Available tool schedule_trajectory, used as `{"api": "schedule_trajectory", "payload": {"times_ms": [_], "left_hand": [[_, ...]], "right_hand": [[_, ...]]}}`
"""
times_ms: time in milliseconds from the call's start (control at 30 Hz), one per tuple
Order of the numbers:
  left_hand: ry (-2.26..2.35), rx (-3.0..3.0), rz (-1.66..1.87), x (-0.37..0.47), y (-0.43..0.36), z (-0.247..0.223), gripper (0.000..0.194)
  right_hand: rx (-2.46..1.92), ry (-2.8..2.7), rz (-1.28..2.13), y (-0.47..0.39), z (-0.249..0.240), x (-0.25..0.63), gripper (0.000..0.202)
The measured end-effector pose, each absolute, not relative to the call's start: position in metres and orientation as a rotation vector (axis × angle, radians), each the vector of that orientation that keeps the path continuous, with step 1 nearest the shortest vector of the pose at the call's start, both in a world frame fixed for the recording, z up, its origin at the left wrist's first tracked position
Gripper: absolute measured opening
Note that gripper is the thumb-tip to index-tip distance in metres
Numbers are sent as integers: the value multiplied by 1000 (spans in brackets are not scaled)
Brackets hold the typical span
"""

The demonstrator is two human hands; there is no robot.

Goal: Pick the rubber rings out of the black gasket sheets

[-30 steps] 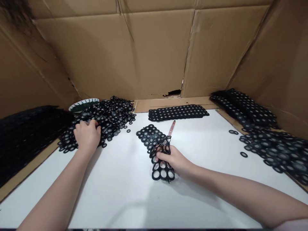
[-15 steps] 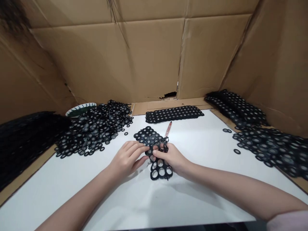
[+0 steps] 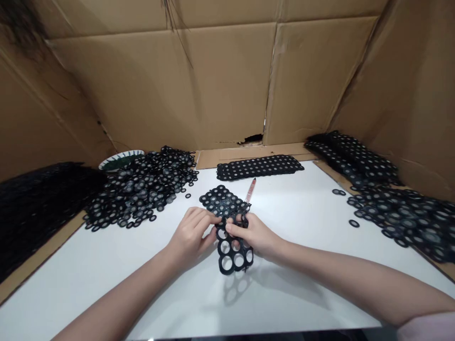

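A black sheet of joined rings (image 3: 238,260) is held up near the middle of the white table, its lower end hanging toward me. My right hand (image 3: 256,234) pinches it from the right, thumb on top and fingers behind. From the left, my left hand (image 3: 195,232) has its fingertips closed on the sheet's left edge. Just behind the hands lies a black ring sheet part (image 3: 222,196) on the table; where it meets the held part is hidden by the fingers. A pink pen-like stick (image 3: 250,190) with a dark tip lies behind my right hand.
Loose black rings (image 3: 142,187) are heaped at the left, beside a striped-rim dish (image 3: 121,160). Dark stacked material (image 3: 42,203) fills the far left. A finished-looking ring strip (image 3: 260,166) lies at the back. Ring strips (image 3: 355,156) and more rings (image 3: 412,220) sit right. Cardboard walls (image 3: 227,85) surround the table.
The hanging end of the ring sheet has swung slightly left and toward me, opening out flatter. Both hands stay nearly in place. The view has shifted slightly.
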State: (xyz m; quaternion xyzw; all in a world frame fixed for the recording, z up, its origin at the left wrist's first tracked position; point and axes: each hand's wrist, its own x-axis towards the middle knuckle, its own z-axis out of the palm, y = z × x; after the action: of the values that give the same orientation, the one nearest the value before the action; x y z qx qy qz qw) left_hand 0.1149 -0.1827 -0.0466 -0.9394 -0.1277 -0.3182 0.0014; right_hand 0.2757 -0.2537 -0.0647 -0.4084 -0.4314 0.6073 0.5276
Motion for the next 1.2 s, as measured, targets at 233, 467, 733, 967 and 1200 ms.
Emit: {"api": "schedule_trajectory", "payload": {"times_ms": [233, 467, 733, 967, 1200], "left_hand": [[-475, -2801, -1089, 117, -192, -46, 10], [-495, -2768, -1132, 117, -193, -44, 8], [-339, -2842, -1085, 108, -181, -49, 19], [-1413, -3400, -1109, 114, -188, -28, 16], [-1616, -3707, -1157, 122, -192, -37, 28]], "right_hand": [[-991, -1291, 1303, -258, -59, 274, 23], [-1030, -1368, 1207, -261, -53, 272, 26], [-1282, -1277, 920, -224, -74, 320, 45], [-1733, -2006, -80, -207, -82, 365, 35], [-1913, -2146, -120, -210, -73, 359, 16]]}}
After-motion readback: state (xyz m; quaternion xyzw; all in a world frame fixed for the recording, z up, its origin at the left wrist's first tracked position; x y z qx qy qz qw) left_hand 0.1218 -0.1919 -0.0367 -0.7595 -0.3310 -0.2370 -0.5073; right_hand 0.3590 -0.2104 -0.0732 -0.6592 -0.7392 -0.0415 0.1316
